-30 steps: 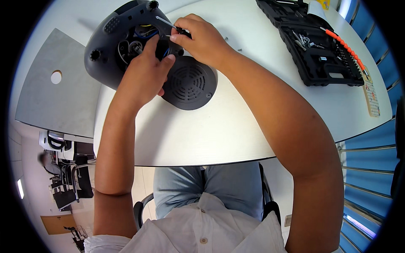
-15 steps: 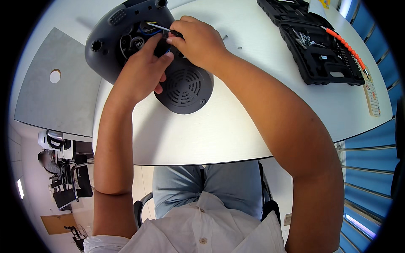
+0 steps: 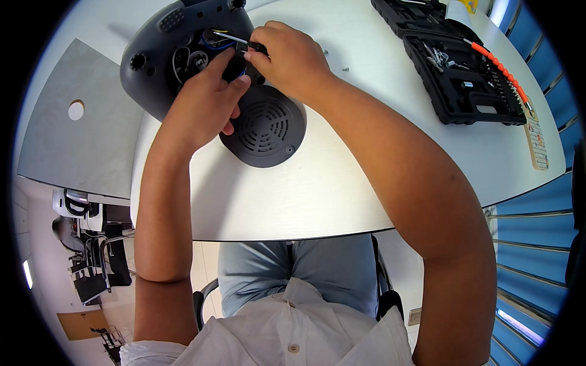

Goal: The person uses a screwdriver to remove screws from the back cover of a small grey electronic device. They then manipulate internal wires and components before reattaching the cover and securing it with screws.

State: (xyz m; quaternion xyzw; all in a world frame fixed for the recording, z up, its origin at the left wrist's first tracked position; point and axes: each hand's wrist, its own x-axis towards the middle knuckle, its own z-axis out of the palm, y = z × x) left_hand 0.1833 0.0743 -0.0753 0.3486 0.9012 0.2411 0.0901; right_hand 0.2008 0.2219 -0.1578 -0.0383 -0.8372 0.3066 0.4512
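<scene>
An upturned dark grey appliance base [image 3: 152, 64] lies with its interior, wires and fittings exposed. My left hand [image 3: 204, 100] reaches into its opening, fingers partly curled; what they hold, if anything, is hidden. My right hand [image 3: 287, 61] is closed on a screwdriver with a black handle, its shaft [image 3: 231, 37] pointing left over the wires, close above my left fingertips. Below the base, partly under my left hand, lies a round vented grey cover [image 3: 265, 131].
An open black tool case [image 3: 458, 113] with an orange flexible shaft [image 3: 500, 70] sits at right, beside a patterned strip [image 3: 537, 146]. Small screws [image 3: 345, 69] lie behind my right arm. A grey panel [image 3: 73, 140] is at left. A person [image 3: 67, 235] sits in the background.
Since a second ago, the screwdriver tip has moved down and left over the opening, with my right hand shifted slightly. The vented cover has slid left and down; my left hand barely moved.
</scene>
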